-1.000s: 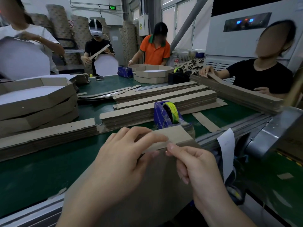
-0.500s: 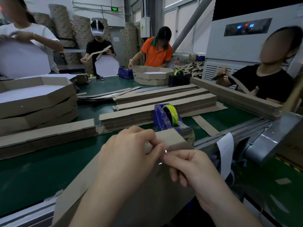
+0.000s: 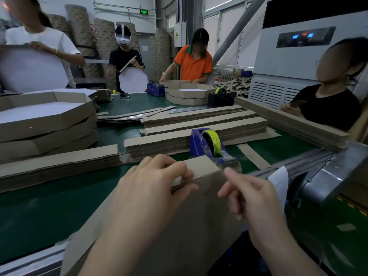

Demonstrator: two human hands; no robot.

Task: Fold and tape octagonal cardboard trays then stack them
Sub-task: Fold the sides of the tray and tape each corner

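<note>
Looks like the taping step: pinches the flap (image 3: 201,166) of the tray (image 3: 199,226) in the lower middle with the left hand (image 3: 157,182), holds the right hand (image 3: 253,198) loose and empty beside it, and next likely needs a reach up to the tape (image 3: 212,139) for a strip.

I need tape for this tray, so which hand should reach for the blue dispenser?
Right. The right hand looks free and sits close to the tape dispenser, while the left hand has its grip on the cardboard flap.
</note>
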